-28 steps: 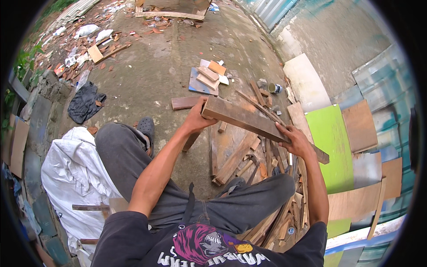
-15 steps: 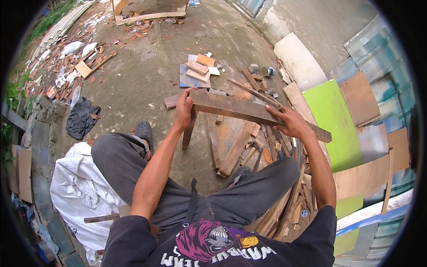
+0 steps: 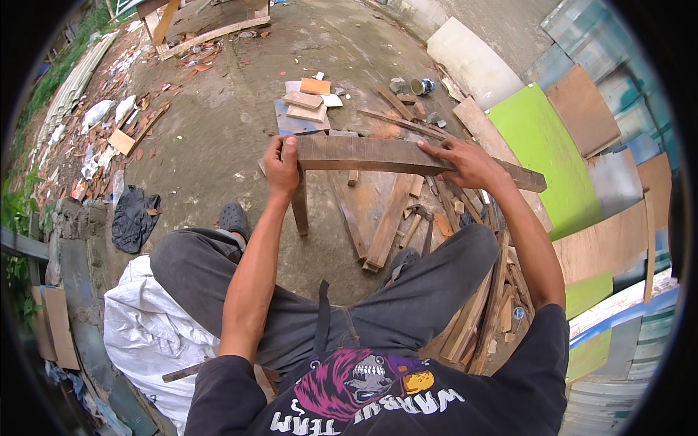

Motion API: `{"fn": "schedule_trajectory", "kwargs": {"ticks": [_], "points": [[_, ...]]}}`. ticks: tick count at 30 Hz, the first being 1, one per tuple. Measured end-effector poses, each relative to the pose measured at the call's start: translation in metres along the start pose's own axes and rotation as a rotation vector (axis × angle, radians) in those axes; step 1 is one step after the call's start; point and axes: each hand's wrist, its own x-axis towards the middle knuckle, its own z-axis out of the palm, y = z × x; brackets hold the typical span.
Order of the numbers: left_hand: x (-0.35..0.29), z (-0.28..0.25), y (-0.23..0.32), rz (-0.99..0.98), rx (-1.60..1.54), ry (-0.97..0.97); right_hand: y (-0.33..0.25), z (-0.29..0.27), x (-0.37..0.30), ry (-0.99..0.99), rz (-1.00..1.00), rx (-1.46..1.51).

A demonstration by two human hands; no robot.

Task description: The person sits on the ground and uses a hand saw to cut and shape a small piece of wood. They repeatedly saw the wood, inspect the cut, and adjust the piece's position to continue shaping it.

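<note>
brown wood, a long squared beam (image 3: 363,153), spans the space in front of the seated person, carried in both hands above the concrete floor (image 3: 203,156). the left hand (image 3: 282,161) grips its left end, thumb on the near side. the right hand (image 3: 469,163) grasps it toward the other end, fingers spread over its upper side, and the beam runs on past the wrist, its far tip overlapping the green board (image 3: 545,152) in view. a shorter wooden piece (image 3: 299,207) hangs down at the beam's left end, close by the left hand; whether its lower tip touches the floor cannot be told.

below the beam, loose planks (image 3: 390,221) lie at angles on the ground, and a hammer (image 3: 410,229) with a pale handle rests near the right knee (image 3: 469,254). beyond the beam, small wood blocks (image 3: 307,102) sit stacked on a blue-grey panel (image 3: 291,125), and a tin can (image 3: 422,86) lies on its side near some stones. to the right, a white board (image 3: 476,54) and a brown board (image 3: 582,109) stand close to the green one. to the left, a crumpled black bag (image 3: 135,218) lies on the floor, and a white sack (image 3: 156,327) spreads beside the left knee (image 3: 189,265).
</note>
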Motion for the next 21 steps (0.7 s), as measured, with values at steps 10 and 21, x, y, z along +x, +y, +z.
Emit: {"fn": "schedule_trajectory", "kwargs": {"ticks": [10, 21], "points": [[0.004, -0.003, 0.004, 0.002, 0.037, -0.017, -0.001, 0.011, -0.001, 0.006, 0.013, 0.032], [0.013, -0.014, 0.003, -0.069, -0.024, -0.166, -0.022, 0.008, -0.017, -0.043, 0.082, 0.043]]}}
